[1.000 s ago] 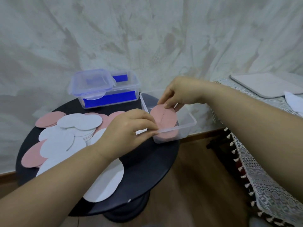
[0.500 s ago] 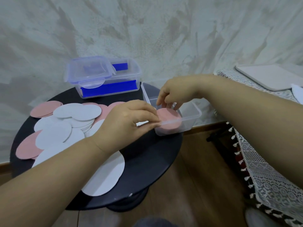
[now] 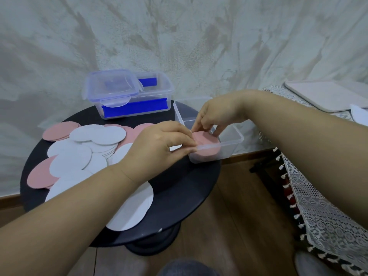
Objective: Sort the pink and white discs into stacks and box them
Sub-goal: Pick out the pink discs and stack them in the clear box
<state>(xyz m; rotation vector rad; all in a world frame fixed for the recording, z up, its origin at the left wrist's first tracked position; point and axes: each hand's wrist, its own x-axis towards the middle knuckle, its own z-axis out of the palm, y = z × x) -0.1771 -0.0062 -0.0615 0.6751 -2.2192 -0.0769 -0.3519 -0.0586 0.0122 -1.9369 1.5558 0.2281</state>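
While the left hand [image 3: 159, 143] and right hand [image 3: 218, 114] each pinched an edge of the pink disc stack [image 3: 209, 143] seated in the clear plastic box [image 3: 236, 139] at the round table's [image 3: 179, 188] three o'clock, boxing was judged underway, and the next move called for letting go and gathering the loose discs [image 3: 79, 158] at nine o'clock.

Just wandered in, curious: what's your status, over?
In clear box, pink stack; left hand and right hand grip its edges. Loose white discs on table. Nothing blocking.
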